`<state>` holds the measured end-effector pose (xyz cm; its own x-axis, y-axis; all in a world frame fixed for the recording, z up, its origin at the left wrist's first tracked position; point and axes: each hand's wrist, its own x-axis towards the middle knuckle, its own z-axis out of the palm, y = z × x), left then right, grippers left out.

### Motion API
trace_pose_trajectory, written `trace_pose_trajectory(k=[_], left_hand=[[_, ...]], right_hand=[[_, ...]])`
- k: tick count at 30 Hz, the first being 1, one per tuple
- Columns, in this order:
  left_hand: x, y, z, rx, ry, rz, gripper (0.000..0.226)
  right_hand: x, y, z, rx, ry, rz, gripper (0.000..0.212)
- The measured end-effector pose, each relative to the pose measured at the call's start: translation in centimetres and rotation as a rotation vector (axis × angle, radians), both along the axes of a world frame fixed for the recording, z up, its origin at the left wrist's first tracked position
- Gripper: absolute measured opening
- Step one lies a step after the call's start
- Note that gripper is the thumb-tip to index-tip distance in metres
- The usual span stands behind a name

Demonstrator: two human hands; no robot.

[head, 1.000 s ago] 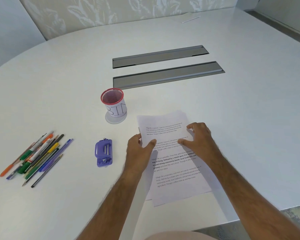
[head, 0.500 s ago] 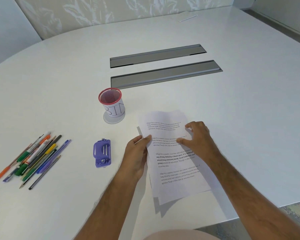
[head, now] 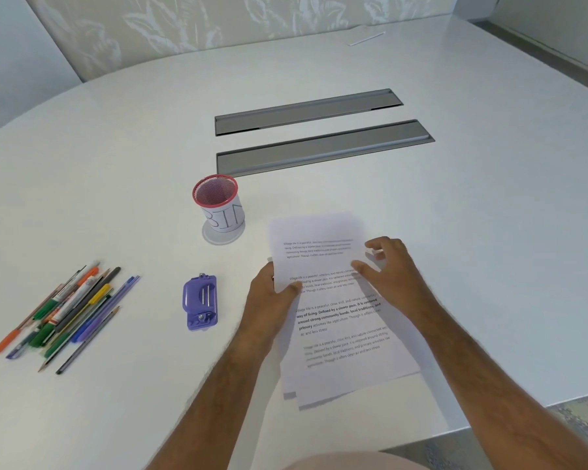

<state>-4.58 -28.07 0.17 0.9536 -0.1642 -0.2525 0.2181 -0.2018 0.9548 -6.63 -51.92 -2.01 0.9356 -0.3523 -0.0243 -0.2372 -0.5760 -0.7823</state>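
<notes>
A small stack of white printed sheets (head: 340, 337) lies near the table's front edge, and its far end is lifted and bent upward. My left hand (head: 272, 296) grips the stack's left edge with the thumb on top of the page. My right hand (head: 394, 276) is at the right edge, thumb on the page and fingers curled beside it, pinching the sheets. The lower corners of the sheets are fanned slightly apart.
A red-rimmed mesh cup labelled BIN (head: 223, 212) stands just left of the paper's far end. A purple stapler-like tool (head: 200, 303) lies left of my left hand. Several pens and pencils (head: 68, 313) lie at far left. Two grey cable slots (head: 323, 147) run across the table's middle.
The far end of the sheets has come up off the table. My right hand went from resting spread on the page to pinching its right edge. My left hand kept its grip.
</notes>
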Motion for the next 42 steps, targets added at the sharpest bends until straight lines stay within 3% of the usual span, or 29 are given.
trace_pose_trajectory(k=[4,7,9,11,17,24,29,33,39,42], left_hand=[[0.4,0.9,1.4,0.000,-0.107,-0.016,0.034],[0.9,1.7,3.2,-0.045,-0.177,-0.045,0.033],[1.3,2.0,4.6,-0.098,-0.217,-0.050,0.035],[1.7,2.2,6.1,-0.147,-0.248,-0.049,0.037],[2.6,2.2,10.8,-0.193,-0.385,-0.037,0.029],[3.4,2.3,15.2,-0.195,-0.571,-0.070,0.027],[4.1,2.0,11.4,-0.155,-0.394,-0.086,0.030],[4.2,1.9,8.3,-0.120,-0.309,-0.084,0.026],[4.7,1.9,9.4,-0.118,-0.445,-0.037,0.025],[4.7,1.6,9.1,-0.117,-0.413,-0.003,0.028]], right_hand=[[-0.1,-1.1,-0.1,0.142,-0.066,-0.155,0.065],[0.0,-1.4,1.7,0.497,-0.084,-0.165,0.076],[0.2,-1.3,3.7,0.783,-0.117,-0.041,0.061],[0.3,-0.7,6.1,0.902,-0.152,0.095,0.042],[1.0,0.6,12.2,0.648,-0.382,0.116,0.029],[1.5,0.9,15.5,0.582,-0.623,0.140,0.028],[1.2,1.0,11.5,0.572,-0.467,0.088,0.037],[1.0,1.1,9.6,0.527,-0.351,0.034,0.031],[1.5,1.2,11.6,0.532,-0.483,0.033,0.024],[1.5,1.3,11.3,0.548,-0.502,0.060,0.027]])
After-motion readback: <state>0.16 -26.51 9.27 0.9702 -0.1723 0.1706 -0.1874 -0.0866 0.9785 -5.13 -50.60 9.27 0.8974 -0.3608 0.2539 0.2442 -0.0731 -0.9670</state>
